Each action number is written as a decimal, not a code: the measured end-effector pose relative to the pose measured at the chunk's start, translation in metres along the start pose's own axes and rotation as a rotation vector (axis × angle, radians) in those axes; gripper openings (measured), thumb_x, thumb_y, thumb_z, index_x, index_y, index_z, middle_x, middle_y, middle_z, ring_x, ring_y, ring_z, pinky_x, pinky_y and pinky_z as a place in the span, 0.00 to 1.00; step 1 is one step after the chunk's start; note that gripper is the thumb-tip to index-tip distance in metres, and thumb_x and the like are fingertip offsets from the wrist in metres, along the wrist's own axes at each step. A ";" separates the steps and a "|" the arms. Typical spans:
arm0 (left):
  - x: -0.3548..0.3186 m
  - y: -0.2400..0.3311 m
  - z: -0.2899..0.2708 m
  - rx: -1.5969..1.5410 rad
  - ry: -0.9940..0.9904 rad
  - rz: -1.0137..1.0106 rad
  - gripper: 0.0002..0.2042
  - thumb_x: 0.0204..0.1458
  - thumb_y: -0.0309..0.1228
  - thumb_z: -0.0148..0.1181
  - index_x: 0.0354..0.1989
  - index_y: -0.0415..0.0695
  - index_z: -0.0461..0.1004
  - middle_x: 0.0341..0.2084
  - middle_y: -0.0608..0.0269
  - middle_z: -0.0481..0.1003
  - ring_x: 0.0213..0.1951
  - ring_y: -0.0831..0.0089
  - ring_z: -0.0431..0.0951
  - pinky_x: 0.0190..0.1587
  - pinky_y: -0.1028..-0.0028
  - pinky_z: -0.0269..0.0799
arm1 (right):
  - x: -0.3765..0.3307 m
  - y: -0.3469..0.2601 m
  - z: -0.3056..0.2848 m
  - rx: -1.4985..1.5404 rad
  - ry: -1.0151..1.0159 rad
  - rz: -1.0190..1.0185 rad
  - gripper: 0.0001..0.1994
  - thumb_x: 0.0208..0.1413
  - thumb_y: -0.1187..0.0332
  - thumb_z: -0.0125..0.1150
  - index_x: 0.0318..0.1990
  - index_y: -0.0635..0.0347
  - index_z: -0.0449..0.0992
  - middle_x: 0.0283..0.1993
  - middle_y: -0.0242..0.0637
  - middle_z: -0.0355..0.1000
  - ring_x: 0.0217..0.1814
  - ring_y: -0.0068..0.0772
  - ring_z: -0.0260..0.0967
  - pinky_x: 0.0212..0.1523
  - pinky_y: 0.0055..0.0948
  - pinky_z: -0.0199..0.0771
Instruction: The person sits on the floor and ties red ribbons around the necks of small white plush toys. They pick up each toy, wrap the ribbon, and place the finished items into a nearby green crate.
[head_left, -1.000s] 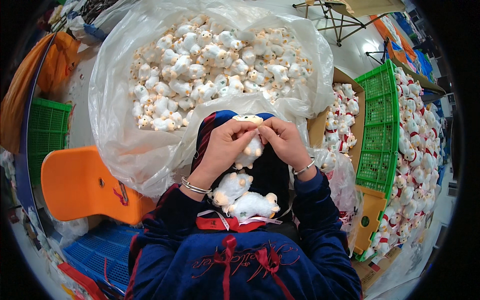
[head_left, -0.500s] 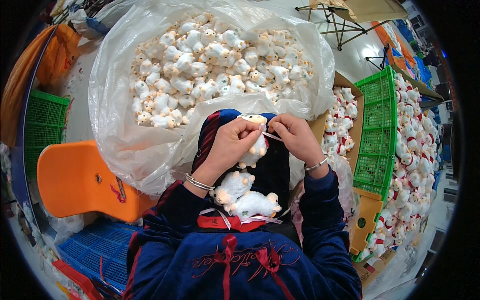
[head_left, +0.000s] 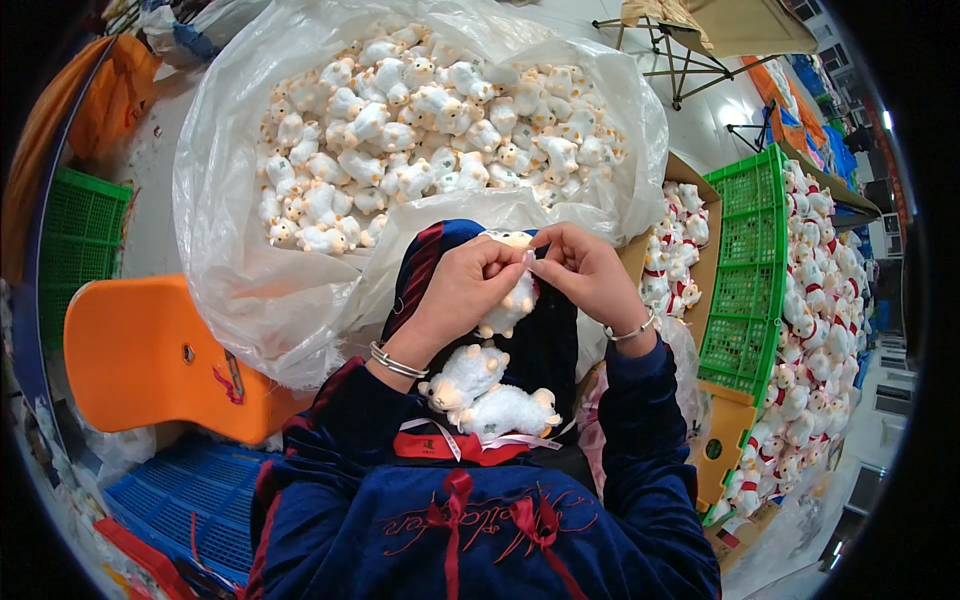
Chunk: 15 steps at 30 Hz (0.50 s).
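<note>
A small white plush sheep (head_left: 510,314) lies on my lap near the knees, its head partly hidden behind my fingers. My left hand (head_left: 468,287) is closed, fingertips pinching a thin pale pink ribbon (head_left: 528,258) at the toy's neck. Against it, my right hand (head_left: 588,275) pinches the same ribbon between thumb and forefinger. A bit of red shows beneath the ribbon. Closer to my body, two more plush sheep (head_left: 507,411) rest on the lap. Beside them lie red cloth pieces (head_left: 480,455) and loose pale ribbons (head_left: 455,440).
Ahead, a clear plastic sheet (head_left: 225,190) holds a heap of white plush sheep (head_left: 430,120). An orange chair (head_left: 150,355) and a blue crate (head_left: 190,500) stand left. On the right are a cardboard box (head_left: 708,240), a green crate (head_left: 745,265) and red-collared plush toys (head_left: 815,320).
My right fingers have moved left and in toward my left fingertips at the toy's neck. The ribbon end that stretched out to the right is now gathered between both hands.
</note>
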<state>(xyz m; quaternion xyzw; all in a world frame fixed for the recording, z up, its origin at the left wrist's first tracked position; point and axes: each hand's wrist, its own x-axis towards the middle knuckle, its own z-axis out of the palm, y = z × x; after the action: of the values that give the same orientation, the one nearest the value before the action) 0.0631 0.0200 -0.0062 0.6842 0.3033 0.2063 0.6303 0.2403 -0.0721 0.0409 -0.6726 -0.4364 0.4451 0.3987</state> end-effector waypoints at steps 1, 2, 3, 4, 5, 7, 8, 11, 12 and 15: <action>0.000 0.000 0.000 0.010 -0.003 0.008 0.08 0.57 0.30 0.66 0.38 0.37 0.81 0.24 0.76 0.70 0.26 0.88 0.64 0.30 0.83 0.63 | -0.001 -0.005 -0.001 -0.062 -0.026 0.002 0.05 0.61 0.72 0.64 0.38 0.65 0.77 0.25 0.27 0.73 0.27 0.13 0.66 0.28 0.18 0.66; 0.000 0.000 0.000 0.018 -0.008 0.019 0.08 0.57 0.30 0.66 0.38 0.36 0.82 0.24 0.76 0.70 0.26 0.88 0.64 0.30 0.82 0.63 | -0.001 -0.006 0.000 -0.084 -0.024 -0.017 0.06 0.61 0.72 0.64 0.38 0.66 0.77 0.26 0.26 0.73 0.28 0.13 0.67 0.28 0.18 0.66; 0.000 0.001 -0.001 0.025 -0.015 0.025 0.09 0.57 0.30 0.66 0.40 0.37 0.82 0.24 0.75 0.70 0.26 0.87 0.65 0.30 0.82 0.63 | -0.002 -0.005 0.001 -0.105 -0.021 -0.037 0.06 0.61 0.71 0.64 0.37 0.66 0.77 0.26 0.26 0.73 0.28 0.13 0.67 0.28 0.18 0.66; -0.001 0.003 -0.001 0.031 -0.023 0.031 0.09 0.57 0.30 0.66 0.41 0.37 0.82 0.24 0.75 0.70 0.26 0.87 0.65 0.30 0.82 0.64 | -0.002 -0.004 0.001 -0.127 -0.019 -0.057 0.06 0.61 0.71 0.64 0.36 0.66 0.76 0.26 0.26 0.73 0.28 0.13 0.68 0.28 0.18 0.67; -0.001 0.003 -0.002 0.039 -0.029 0.036 0.10 0.57 0.30 0.66 0.43 0.37 0.82 0.24 0.74 0.70 0.26 0.87 0.65 0.31 0.82 0.64 | -0.002 -0.002 0.001 -0.119 -0.015 -0.063 0.06 0.61 0.71 0.64 0.36 0.66 0.76 0.26 0.26 0.73 0.28 0.13 0.68 0.28 0.18 0.67; 0.000 0.003 -0.001 0.003 -0.028 0.067 0.09 0.57 0.30 0.66 0.42 0.39 0.83 0.22 0.69 0.71 0.25 0.81 0.67 0.30 0.78 0.65 | -0.002 0.003 -0.001 -0.105 -0.009 -0.076 0.07 0.61 0.71 0.64 0.35 0.66 0.76 0.26 0.26 0.73 0.28 0.14 0.67 0.28 0.18 0.67; 0.000 0.003 -0.001 -0.014 -0.027 0.082 0.09 0.57 0.30 0.65 0.41 0.39 0.83 0.22 0.66 0.71 0.24 0.79 0.68 0.30 0.76 0.66 | -0.003 0.004 -0.001 -0.098 -0.008 -0.072 0.07 0.61 0.71 0.63 0.36 0.66 0.76 0.26 0.26 0.73 0.28 0.14 0.67 0.28 0.19 0.67; 0.001 0.004 -0.002 0.001 -0.052 0.105 0.10 0.59 0.27 0.64 0.47 0.40 0.82 0.27 0.69 0.76 0.28 0.85 0.70 0.32 0.81 0.66 | -0.004 0.006 0.000 -0.080 -0.005 -0.069 0.06 0.62 0.71 0.62 0.37 0.66 0.76 0.27 0.27 0.72 0.29 0.14 0.67 0.29 0.19 0.67; 0.002 0.003 -0.002 -0.016 -0.074 0.117 0.09 0.59 0.27 0.64 0.46 0.40 0.82 0.28 0.68 0.77 0.30 0.84 0.71 0.33 0.81 0.67 | -0.004 0.008 -0.001 -0.076 -0.004 -0.075 0.06 0.63 0.71 0.62 0.37 0.66 0.76 0.27 0.27 0.72 0.30 0.14 0.67 0.30 0.19 0.68; 0.006 -0.005 -0.003 -0.066 -0.133 0.122 0.09 0.59 0.27 0.63 0.45 0.39 0.83 0.31 0.66 0.79 0.33 0.83 0.75 0.37 0.80 0.70 | -0.006 0.008 0.000 -0.056 -0.009 -0.084 0.06 0.64 0.71 0.61 0.38 0.67 0.75 0.29 0.27 0.72 0.31 0.14 0.66 0.31 0.19 0.68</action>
<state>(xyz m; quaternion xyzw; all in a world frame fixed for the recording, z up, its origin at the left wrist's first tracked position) 0.0648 0.0266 -0.0115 0.6923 0.2117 0.2085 0.6576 0.2409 -0.0798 0.0355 -0.6628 -0.4782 0.4186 0.3959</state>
